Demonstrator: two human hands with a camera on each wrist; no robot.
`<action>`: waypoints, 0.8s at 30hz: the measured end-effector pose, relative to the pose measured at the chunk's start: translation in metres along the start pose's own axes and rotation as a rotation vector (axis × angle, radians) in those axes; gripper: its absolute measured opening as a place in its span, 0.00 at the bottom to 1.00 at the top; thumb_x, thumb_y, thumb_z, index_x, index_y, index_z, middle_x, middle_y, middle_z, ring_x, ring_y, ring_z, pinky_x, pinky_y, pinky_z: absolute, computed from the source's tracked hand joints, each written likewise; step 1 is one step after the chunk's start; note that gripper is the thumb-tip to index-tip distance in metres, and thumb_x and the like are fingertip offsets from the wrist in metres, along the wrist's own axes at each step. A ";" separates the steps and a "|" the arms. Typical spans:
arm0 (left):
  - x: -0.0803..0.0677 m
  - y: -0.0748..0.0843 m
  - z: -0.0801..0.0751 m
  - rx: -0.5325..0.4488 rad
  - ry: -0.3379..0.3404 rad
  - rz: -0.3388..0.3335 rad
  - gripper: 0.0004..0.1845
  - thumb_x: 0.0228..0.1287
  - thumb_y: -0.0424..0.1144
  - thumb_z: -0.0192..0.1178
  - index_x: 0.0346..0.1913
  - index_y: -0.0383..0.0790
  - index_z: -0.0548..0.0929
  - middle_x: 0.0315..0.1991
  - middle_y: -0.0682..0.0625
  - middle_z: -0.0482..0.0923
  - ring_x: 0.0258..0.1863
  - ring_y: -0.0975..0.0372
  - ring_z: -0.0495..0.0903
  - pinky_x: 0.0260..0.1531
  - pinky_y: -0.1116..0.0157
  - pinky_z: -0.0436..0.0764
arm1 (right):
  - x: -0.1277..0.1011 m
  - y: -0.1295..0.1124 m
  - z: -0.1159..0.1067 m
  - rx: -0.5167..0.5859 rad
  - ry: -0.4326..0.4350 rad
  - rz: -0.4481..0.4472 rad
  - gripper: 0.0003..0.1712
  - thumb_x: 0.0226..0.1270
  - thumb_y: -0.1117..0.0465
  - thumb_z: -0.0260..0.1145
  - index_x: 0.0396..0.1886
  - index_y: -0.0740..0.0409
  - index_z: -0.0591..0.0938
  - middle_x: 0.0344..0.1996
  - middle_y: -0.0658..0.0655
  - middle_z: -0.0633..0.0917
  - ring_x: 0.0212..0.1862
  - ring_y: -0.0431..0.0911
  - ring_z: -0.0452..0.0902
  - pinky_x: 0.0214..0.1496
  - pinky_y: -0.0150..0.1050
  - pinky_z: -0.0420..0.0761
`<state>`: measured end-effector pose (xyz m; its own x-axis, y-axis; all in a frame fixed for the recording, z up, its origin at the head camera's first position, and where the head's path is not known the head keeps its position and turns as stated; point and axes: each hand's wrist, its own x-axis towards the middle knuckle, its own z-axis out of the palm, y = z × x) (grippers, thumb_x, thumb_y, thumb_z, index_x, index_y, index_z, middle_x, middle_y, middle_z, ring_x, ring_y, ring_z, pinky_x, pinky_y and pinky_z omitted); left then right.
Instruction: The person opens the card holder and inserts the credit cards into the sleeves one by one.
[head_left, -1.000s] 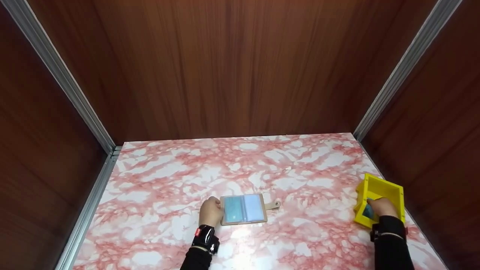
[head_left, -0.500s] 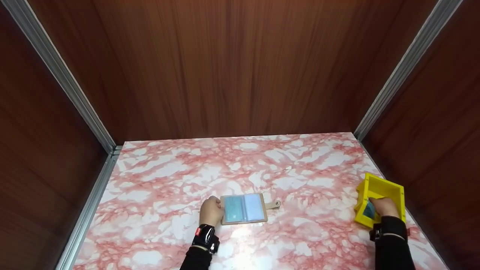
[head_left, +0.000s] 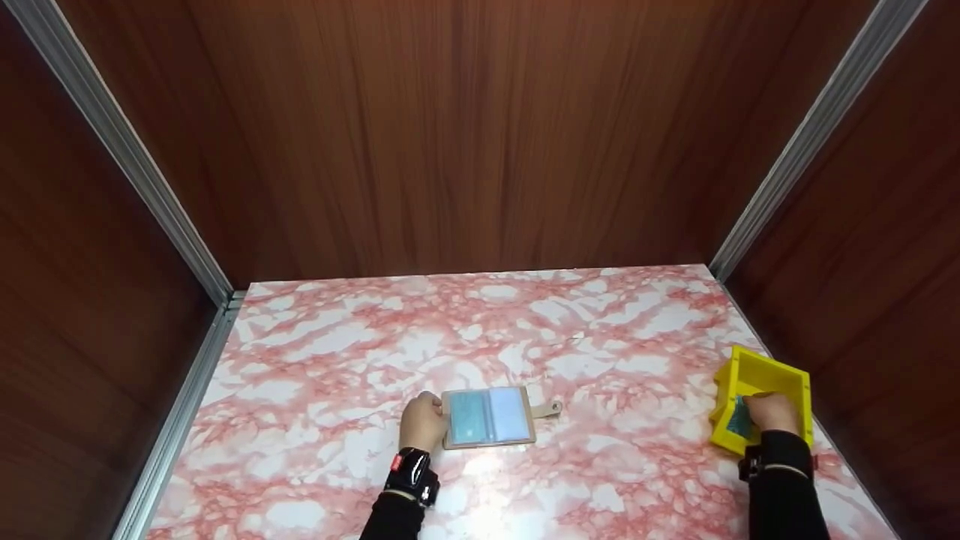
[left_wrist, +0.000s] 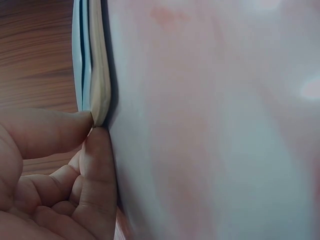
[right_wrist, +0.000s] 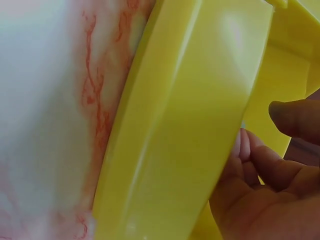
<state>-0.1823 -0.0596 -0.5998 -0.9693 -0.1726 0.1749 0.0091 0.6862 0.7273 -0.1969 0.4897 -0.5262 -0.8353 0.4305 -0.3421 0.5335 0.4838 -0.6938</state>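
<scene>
An open card holder [head_left: 490,417] with a tan cover, clear bluish sleeves and a snap strap lies on the table, the strap pointing right. My left hand [head_left: 422,424] pinches its left edge between thumb and index finger; the left wrist view shows the tan cover edge [left_wrist: 101,75] at the fingertips. On the right, my right hand [head_left: 775,415] reaches into a yellow bin [head_left: 780,375]. A flat teal piece [head_left: 740,418] lies in the bin beside the fingers. In the right wrist view the thumb [right_wrist: 295,119] stands apart from the fingers, whose tips the bin wall partly hides.
The table [head_left: 337,337] has a red and white marbled top. Dark wood panels [head_left: 450,150] rise behind it and at both sides, with metal rails at the corners. The bin stands near the right panel.
Inside the bin my right hand has shifted slightly, and more of the teal piece shows, lying flatter beside the fingers. The left hand and card holder have stayed in place.
</scene>
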 end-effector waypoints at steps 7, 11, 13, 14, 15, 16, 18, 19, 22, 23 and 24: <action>-0.001 0.001 0.000 0.001 0.008 0.012 0.08 0.44 0.24 0.63 0.32 0.30 0.81 0.25 0.46 0.80 0.29 0.49 0.80 0.35 0.53 0.78 | 0.001 -0.001 0.000 -0.020 0.008 -0.014 0.10 0.71 0.68 0.52 0.36 0.75 0.71 0.25 0.60 0.72 0.37 0.58 0.70 0.46 0.50 0.73; -0.001 0.002 -0.001 -0.009 -0.001 0.005 0.08 0.45 0.24 0.63 0.33 0.30 0.81 0.26 0.46 0.80 0.30 0.49 0.80 0.36 0.53 0.78 | 0.001 0.000 0.002 -0.002 0.027 -0.003 0.06 0.67 0.70 0.52 0.29 0.68 0.70 0.22 0.57 0.68 0.34 0.56 0.69 0.41 0.46 0.72; -0.001 0.003 -0.002 -0.016 -0.012 -0.008 0.09 0.45 0.24 0.63 0.33 0.30 0.81 0.26 0.46 0.81 0.30 0.49 0.81 0.36 0.53 0.78 | 0.002 0.002 0.003 0.007 0.032 0.001 0.07 0.66 0.71 0.52 0.27 0.66 0.69 0.21 0.56 0.66 0.33 0.55 0.68 0.39 0.44 0.72; -0.001 0.003 -0.002 -0.019 -0.017 -0.016 0.09 0.45 0.24 0.64 0.33 0.31 0.81 0.27 0.46 0.81 0.31 0.49 0.81 0.36 0.53 0.78 | 0.003 0.003 0.003 0.002 0.032 -0.003 0.07 0.66 0.71 0.52 0.27 0.66 0.70 0.21 0.56 0.66 0.32 0.55 0.69 0.37 0.43 0.72; -0.001 0.004 -0.002 -0.021 -0.021 -0.024 0.09 0.46 0.24 0.64 0.34 0.31 0.81 0.27 0.46 0.81 0.31 0.50 0.81 0.36 0.53 0.78 | 0.003 0.003 0.003 -0.004 0.032 -0.009 0.07 0.65 0.72 0.53 0.26 0.66 0.70 0.20 0.56 0.66 0.31 0.54 0.69 0.36 0.42 0.72; -0.001 0.004 -0.003 -0.024 -0.023 -0.029 0.09 0.46 0.25 0.64 0.34 0.31 0.81 0.27 0.46 0.81 0.31 0.50 0.81 0.37 0.53 0.78 | 0.004 0.004 0.003 -0.012 0.028 -0.014 0.08 0.65 0.72 0.53 0.25 0.65 0.70 0.20 0.55 0.66 0.30 0.54 0.69 0.35 0.41 0.72; -0.001 0.004 -0.002 -0.025 -0.024 -0.034 0.09 0.46 0.25 0.64 0.34 0.31 0.81 0.27 0.46 0.81 0.31 0.50 0.80 0.37 0.53 0.78 | 0.005 0.005 0.003 -0.023 0.016 -0.016 0.08 0.65 0.72 0.53 0.25 0.65 0.70 0.20 0.55 0.67 0.31 0.54 0.69 0.37 0.42 0.72; -0.001 0.003 -0.002 -0.027 -0.022 -0.035 0.09 0.46 0.25 0.64 0.34 0.31 0.81 0.27 0.46 0.80 0.31 0.50 0.80 0.37 0.53 0.78 | 0.005 0.005 0.003 -0.030 0.011 -0.023 0.07 0.65 0.71 0.54 0.26 0.66 0.70 0.20 0.56 0.68 0.31 0.54 0.70 0.37 0.42 0.73; -0.001 0.003 -0.002 -0.030 -0.011 -0.026 0.09 0.45 0.25 0.63 0.33 0.31 0.81 0.26 0.47 0.80 0.30 0.51 0.80 0.36 0.53 0.78 | 0.004 0.006 0.002 -0.029 -0.003 -0.033 0.06 0.65 0.70 0.55 0.32 0.72 0.72 0.23 0.59 0.72 0.34 0.56 0.71 0.39 0.44 0.74; -0.001 0.002 -0.002 -0.030 -0.007 -0.023 0.08 0.45 0.24 0.63 0.33 0.31 0.81 0.26 0.47 0.80 0.30 0.51 0.80 0.35 0.53 0.78 | 0.004 0.006 0.002 -0.027 -0.009 -0.036 0.07 0.65 0.70 0.55 0.35 0.74 0.72 0.24 0.60 0.73 0.35 0.57 0.72 0.40 0.44 0.75; 0.000 0.002 -0.002 -0.030 -0.003 -0.021 0.08 0.45 0.24 0.63 0.33 0.31 0.81 0.26 0.47 0.80 0.29 0.51 0.80 0.35 0.53 0.78 | 0.003 0.006 0.002 -0.025 -0.012 -0.037 0.08 0.65 0.70 0.55 0.37 0.76 0.72 0.26 0.61 0.74 0.36 0.57 0.72 0.41 0.44 0.75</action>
<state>-0.1815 -0.0591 -0.5972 -0.9702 -0.1845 0.1572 -0.0042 0.6612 0.7502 -0.1964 0.4927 -0.5324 -0.8560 0.4026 -0.3244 0.5052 0.5179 -0.6903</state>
